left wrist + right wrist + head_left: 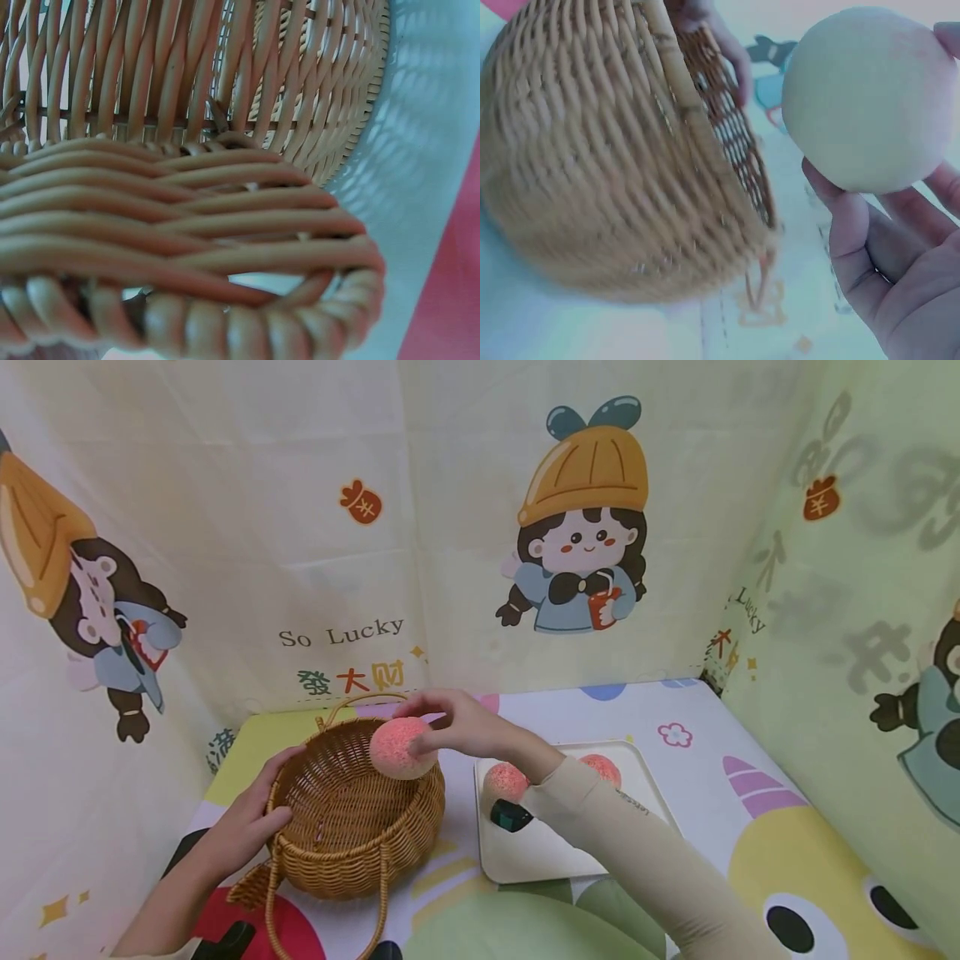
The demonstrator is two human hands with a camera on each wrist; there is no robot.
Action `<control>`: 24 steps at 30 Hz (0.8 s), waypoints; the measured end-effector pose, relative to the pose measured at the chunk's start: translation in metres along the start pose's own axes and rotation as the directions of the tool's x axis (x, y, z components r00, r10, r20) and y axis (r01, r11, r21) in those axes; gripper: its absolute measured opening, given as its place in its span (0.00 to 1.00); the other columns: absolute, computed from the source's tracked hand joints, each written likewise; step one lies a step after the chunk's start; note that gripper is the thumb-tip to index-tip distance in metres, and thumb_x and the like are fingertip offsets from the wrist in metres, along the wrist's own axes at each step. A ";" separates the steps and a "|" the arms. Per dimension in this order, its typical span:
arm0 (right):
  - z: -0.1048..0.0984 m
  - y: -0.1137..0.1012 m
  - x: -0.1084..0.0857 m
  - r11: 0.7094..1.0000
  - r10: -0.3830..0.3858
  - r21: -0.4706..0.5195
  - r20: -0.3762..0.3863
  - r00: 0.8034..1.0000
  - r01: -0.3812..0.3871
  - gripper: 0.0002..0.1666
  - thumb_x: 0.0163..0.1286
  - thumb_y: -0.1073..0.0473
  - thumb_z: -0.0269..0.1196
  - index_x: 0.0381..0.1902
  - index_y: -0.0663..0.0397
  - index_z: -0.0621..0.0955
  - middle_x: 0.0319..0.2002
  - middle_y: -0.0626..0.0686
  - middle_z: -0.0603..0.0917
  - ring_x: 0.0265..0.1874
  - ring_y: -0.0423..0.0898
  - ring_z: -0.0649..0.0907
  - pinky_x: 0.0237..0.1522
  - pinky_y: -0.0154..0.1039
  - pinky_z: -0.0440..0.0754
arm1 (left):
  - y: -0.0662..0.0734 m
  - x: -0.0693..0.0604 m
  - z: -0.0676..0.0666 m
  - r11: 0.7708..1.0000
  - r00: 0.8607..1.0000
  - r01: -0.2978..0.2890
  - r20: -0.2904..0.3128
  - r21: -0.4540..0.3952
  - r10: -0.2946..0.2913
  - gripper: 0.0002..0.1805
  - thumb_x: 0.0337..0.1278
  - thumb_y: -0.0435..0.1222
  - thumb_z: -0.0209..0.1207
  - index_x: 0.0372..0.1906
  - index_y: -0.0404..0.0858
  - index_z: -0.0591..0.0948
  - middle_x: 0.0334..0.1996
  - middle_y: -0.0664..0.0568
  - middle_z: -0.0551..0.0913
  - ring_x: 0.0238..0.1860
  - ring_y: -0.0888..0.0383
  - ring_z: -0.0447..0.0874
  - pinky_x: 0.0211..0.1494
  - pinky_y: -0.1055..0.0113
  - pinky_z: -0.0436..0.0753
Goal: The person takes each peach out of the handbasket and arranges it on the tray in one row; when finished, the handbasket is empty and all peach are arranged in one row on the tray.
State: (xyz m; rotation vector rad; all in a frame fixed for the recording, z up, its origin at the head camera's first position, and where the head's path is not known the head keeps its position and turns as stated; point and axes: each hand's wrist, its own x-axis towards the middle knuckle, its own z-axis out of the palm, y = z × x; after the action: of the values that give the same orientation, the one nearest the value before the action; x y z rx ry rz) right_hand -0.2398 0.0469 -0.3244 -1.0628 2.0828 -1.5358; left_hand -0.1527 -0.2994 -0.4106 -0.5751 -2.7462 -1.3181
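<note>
My right hand [465, 724] grips a round ball [403, 748], pink and speckled on top and cream below. It hangs over the right side of a brown wicker basket [360, 852], near the rim. In the right wrist view, fingers and thumb curl round the pale underside of the ball [870, 97]. My left hand [247, 814] holds the basket's left rim, with the thumb over the edge. Wicker weave [187, 210] fills most of the left wrist view, which does not show the left hand. Inside the basket, the part seen shows only woven wicker.
A white tray [540, 856] stands right of the basket. On it lie two similar pink balls [506, 781], partly behind my right forearm. Thin wicker handles [382, 902] hang at the basket's front. Printed cloth walls [450, 552] close off the back and sides.
</note>
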 end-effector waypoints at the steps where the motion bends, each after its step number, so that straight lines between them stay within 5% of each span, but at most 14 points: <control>1: -0.006 0.002 -0.006 1.000 0.003 0.007 -0.019 1.000 -0.003 0.28 0.60 0.56 0.68 0.60 0.53 0.80 0.56 0.48 0.81 0.54 0.47 0.82 0.55 0.41 0.80 | 0.000 0.000 0.000 1.000 1.000 0.000 -0.001 0.003 0.000 0.47 0.54 0.27 0.53 0.80 0.48 0.51 0.73 0.35 0.57 0.62 0.25 0.68 0.40 0.42 0.86; 7: -0.041 0.022 -0.046 0.998 0.062 0.018 -0.130 0.990 -0.060 0.31 0.64 0.58 0.63 0.66 0.52 0.78 0.63 0.50 0.79 0.60 0.51 0.78 0.55 0.48 0.80 | 0.001 -0.001 -0.001 1.000 1.000 0.017 0.006 -0.018 -0.017 0.47 0.54 0.26 0.52 0.80 0.49 0.50 0.74 0.35 0.55 0.61 0.23 0.67 0.39 0.40 0.85; 12: -0.079 0.042 -0.093 0.989 0.124 -0.046 -0.241 0.962 -0.139 0.32 0.70 0.57 0.62 0.71 0.51 0.74 0.68 0.53 0.75 0.64 0.53 0.74 0.58 0.53 0.77 | 0.002 0.000 -0.001 0.999 0.999 0.030 0.017 -0.040 -0.029 0.47 0.55 0.26 0.52 0.80 0.49 0.50 0.74 0.34 0.54 0.62 0.23 0.66 0.40 0.39 0.85; 16: -0.111 0.056 -0.131 0.971 0.195 -0.065 -0.345 0.918 -0.231 0.31 0.73 0.54 0.59 0.71 0.54 0.73 0.66 0.59 0.76 0.58 0.56 0.77 0.58 0.55 0.76 | 0.002 0.000 -0.001 0.999 1.000 0.022 0.010 -0.025 -0.021 0.47 0.55 0.26 0.52 0.80 0.49 0.50 0.74 0.34 0.55 0.62 0.23 0.67 0.40 0.41 0.85; 24: -0.153 0.082 -0.201 0.910 0.315 -0.078 -0.510 0.801 -0.407 0.30 0.76 0.54 0.55 0.69 0.66 0.71 0.55 0.63 0.78 0.41 0.45 0.81 0.45 0.38 0.83 | 0.001 0.000 0.000 0.998 0.999 0.036 0.015 -0.050 -0.035 0.48 0.55 0.26 0.53 0.80 0.50 0.50 0.73 0.34 0.55 0.61 0.22 0.67 0.38 0.41 0.86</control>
State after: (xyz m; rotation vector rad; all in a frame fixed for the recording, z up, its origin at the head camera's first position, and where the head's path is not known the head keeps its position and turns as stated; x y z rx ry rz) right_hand -0.2378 0.3074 -0.3766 -0.2841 2.6158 -1.5399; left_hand -0.1518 -0.2990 -0.4093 -0.5429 -2.7541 -1.4000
